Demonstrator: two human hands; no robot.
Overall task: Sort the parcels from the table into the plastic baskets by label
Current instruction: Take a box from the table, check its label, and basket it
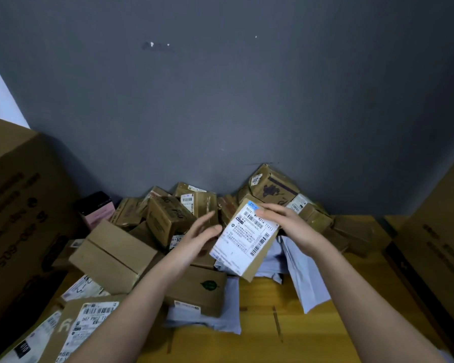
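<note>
- A small cardboard parcel is held up above the wooden table, label side facing the camera, tilted with its top end towards the grey wall.
- The right hand holds the small cardboard parcel by its upper right edge, fingers curved over the top of the label.
- The left hand is at the small cardboard parcel's left edge with fingers spread and fairly straight; whether it touches the parcel or supports it from beneath, I cannot tell.
- To the left of and behind the small cardboard parcel lies a heap of brown boxes, piled against the grey wall.
- Beneath the small cardboard parcel lie pale grey mailer bags, flat on the wooden table.
- No plastic basket is in view, so how many parcels are already sorted cannot be judged.
- Much seems left: the heap is large, and this parcel is likely being read before it goes to a basket.
</note>
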